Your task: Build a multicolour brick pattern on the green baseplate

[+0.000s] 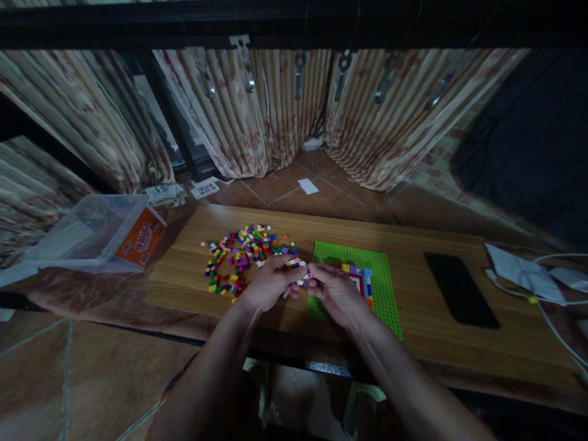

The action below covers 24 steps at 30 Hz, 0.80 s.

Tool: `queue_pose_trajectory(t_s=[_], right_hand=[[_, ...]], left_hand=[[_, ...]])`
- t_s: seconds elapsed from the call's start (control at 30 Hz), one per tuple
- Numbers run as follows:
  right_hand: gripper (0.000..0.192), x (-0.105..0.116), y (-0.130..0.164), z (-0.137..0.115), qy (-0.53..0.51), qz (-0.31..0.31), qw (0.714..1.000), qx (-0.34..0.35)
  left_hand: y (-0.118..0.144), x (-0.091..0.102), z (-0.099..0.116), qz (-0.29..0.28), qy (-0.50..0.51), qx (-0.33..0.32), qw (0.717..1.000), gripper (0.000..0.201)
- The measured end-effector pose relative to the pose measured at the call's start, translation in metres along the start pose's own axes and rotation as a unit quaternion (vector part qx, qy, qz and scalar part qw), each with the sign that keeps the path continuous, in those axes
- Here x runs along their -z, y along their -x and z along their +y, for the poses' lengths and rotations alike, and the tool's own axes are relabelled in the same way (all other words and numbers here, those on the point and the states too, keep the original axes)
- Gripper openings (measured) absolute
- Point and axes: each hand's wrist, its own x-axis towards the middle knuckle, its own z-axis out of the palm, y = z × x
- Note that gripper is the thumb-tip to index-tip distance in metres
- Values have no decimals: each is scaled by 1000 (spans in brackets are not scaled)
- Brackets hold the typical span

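Our right hand (337,293) covers the near left part of the green baseplate (381,275) and most of the brick frame (362,280) built on it. The small pieces (303,280) pinched between our fingertips are too tiny and dim for us to tell their shape. The white cable (558,331) runs off the right edge. The label on the plastic box (96,229) is unreadable.

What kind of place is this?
Probably a room at home: a low wooden table on a tiled floor, curtains behind, and tiny toy bricks beside a green baseplate.
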Motion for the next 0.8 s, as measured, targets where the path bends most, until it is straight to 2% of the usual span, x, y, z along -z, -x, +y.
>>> queue_pose_trajectory(t_s=[0.07,0.13,0.2,0.3,0.37,0.43,0.53,0.63,0.7,0.8], right_hand=[[26,-2,-4,8,64,18,997,36],[21,-3,-8,15,188,35,975,110],[15,-4,-11,19,338,31,920,195],[14,-3,-15,20,491,10,825,279],[15,-2,-17,19,535,5,791,297],[14,0,-20,19,561,2,771,301],[15,3,-21,20,573,-4,762,302],[18,2,-19,18,550,-3,777,306],[19,-1,-16,16,513,-1,806,295],[24,-7,-13,9,391,-8,892,227]], left_hand=[[0,13,1,32,-58,8,998,33],[0,31,3,98,-182,19,978,26],[0,48,6,167,-336,29,926,19],[2,65,8,215,-508,41,833,16],[1,68,8,216,-570,47,791,18],[0,68,7,200,-597,54,775,18],[-1,68,8,182,-601,62,776,18],[2,70,12,190,-579,51,791,16],[5,68,15,178,-524,29,832,14],[10,59,17,98,-381,-5,919,13]])
